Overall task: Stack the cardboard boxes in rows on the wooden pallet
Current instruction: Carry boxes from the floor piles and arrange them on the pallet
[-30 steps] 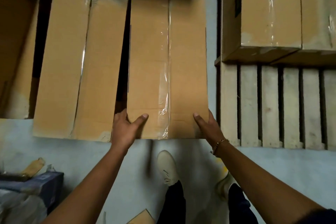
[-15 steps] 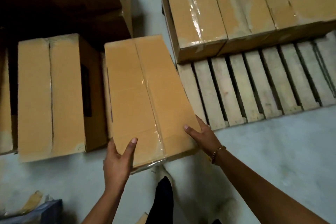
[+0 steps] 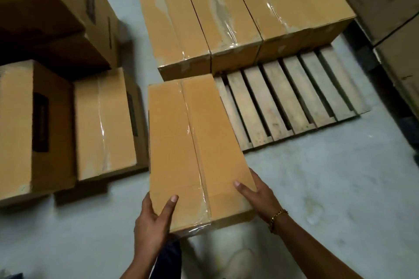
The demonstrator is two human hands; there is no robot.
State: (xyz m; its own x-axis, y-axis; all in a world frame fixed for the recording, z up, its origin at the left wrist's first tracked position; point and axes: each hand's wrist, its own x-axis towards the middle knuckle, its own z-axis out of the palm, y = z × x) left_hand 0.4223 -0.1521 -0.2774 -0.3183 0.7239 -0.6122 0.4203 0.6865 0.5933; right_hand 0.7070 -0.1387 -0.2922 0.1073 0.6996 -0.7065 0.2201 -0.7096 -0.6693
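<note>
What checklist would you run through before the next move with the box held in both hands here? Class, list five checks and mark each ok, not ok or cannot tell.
1. Left hand and right hand both grip the carried box at its near end: ok.
2. Pallet has bare slats in front of the back row: ok.
3. Back row's three boxes stand side by side without visible gaps: ok.
4. Carried box lies fully over the pallet: not ok, its near end hangs over the floor.
5. Space beneath the carried box is free: cannot tell, hidden.
</note>
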